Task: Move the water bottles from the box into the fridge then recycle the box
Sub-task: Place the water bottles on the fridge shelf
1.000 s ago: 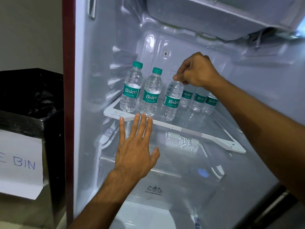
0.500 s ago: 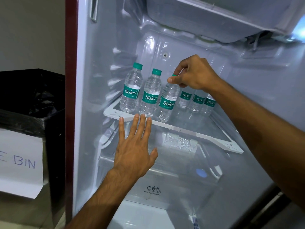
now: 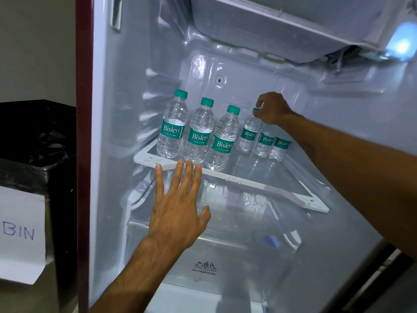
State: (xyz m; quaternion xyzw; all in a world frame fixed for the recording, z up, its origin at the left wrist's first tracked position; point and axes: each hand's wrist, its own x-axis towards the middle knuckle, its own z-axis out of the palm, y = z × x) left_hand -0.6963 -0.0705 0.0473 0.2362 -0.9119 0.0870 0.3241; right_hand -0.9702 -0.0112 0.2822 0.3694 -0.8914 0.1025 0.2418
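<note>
Inside the open white-walled fridge (image 3: pixel 126 64), six small clear plastic water bottles with green caps and green Bisleri labels stand on the white-framed glass shelf (image 3: pixel 248 180) across the middle of the frame. Three make a front row (image 3: pixel 199 136) near the shelf's left front corner. Three more make a back row (image 3: pixel 265 141) just right of centre, packed close together.

The right hand (image 3: pixel 273 108) reaches in from the right edge of the frame and pinches the green cap of the leftmost back-row bottle (image 3: pixel 248 134) between thumb and fingers. The left hand (image 3: pixel 178 211), at lower centre, is flat and open, its straight fingers touching the shelf's front rim just below the front row. The cardboard box is not in view. At the left edge of the frame stands a bin with a black liner (image 3: pixel 33 136) and a paper sign (image 3: pixel 20 233) reading "BIN".

The main risks here look like tipping. A pinch on the cap gives little control over the bottle's base, so a sideways nudge could knock it into its close neighbours and topple them in turn. The right forearm passes just over the other two back-row bottles, and pulling it out low could clip their caps. The rightmost front bottle stands near the front rim, so a jolt from the left hand pressing on the shelf could send it off the edge.
</note>
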